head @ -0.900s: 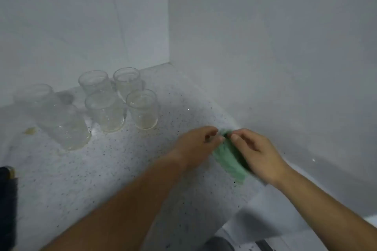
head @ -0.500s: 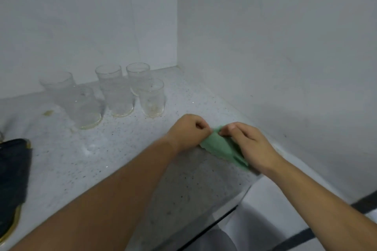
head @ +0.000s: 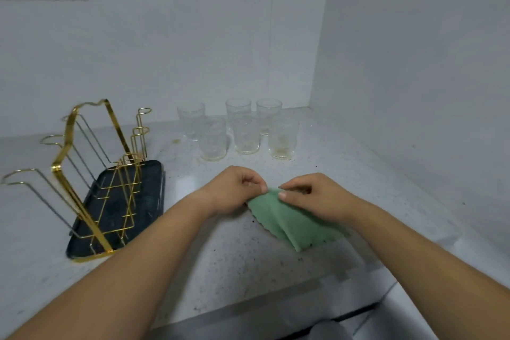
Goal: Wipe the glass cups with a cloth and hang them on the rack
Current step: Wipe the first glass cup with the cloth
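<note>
i'm right at the start of this one. my left hand (head: 234, 190) and right hand (head: 311, 199) are both pinching the top edge of the green cloth (head: 289, 222), thumb against fingers on each side, and the rest of it drapes down onto the speckled countertop (head: 234, 265) in front of me.

the six glass cups (head: 242, 130) stand upright in two rows of three near the back corner, well apart from my hands. none has been touched by the cloth as far as i can judge; the front right cup (head: 283, 138) shows brownish residue at its bottom, and the others look cloudy.

the gold wire rack (head: 91, 163) sits on its dark tray (head: 149, 174) off to the left, every hook bare, so nothing is hung.

so all of it is left: six wipes, six hangs. what i'd call the step in hand is just getting the cloth ready.
</note>
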{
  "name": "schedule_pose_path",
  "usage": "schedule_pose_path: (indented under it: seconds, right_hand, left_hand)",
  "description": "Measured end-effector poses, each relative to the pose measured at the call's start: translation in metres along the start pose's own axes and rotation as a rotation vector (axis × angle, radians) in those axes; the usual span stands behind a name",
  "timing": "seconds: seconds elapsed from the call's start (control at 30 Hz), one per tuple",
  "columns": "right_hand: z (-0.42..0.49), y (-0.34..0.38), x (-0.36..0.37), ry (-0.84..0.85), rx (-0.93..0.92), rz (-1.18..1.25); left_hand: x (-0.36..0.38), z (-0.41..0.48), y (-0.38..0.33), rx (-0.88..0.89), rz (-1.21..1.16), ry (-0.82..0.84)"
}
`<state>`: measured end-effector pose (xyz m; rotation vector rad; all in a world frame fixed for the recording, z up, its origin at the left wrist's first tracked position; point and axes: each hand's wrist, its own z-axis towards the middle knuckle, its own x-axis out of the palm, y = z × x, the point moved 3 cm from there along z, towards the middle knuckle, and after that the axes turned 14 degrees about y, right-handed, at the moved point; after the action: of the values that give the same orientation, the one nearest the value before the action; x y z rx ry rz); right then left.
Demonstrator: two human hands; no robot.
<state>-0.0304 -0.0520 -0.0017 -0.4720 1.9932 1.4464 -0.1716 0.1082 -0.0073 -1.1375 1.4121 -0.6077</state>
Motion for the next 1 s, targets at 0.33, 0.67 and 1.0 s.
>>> schedule_pose_path:
  seconds: [0.33,0.67,1.0]
  right_hand:
    - [0.034,0.013,0.009,0.041,-0.081,0.145]
    - [0.015,0.027,0.018,-0.300,-0.041,-0.102]
    - [-0.009,0.034,0.053,0.075,-0.195,-0.366]
  left_hand:
    - [-0.013,-0.030,0.017,-0.016,-0.284,-0.116]
    - [-0.013,-0.031,0.019,-0.128,-0.286,-0.132]
    - [0.000,-0.054,0.015,-0.241,-0.411,0.051]
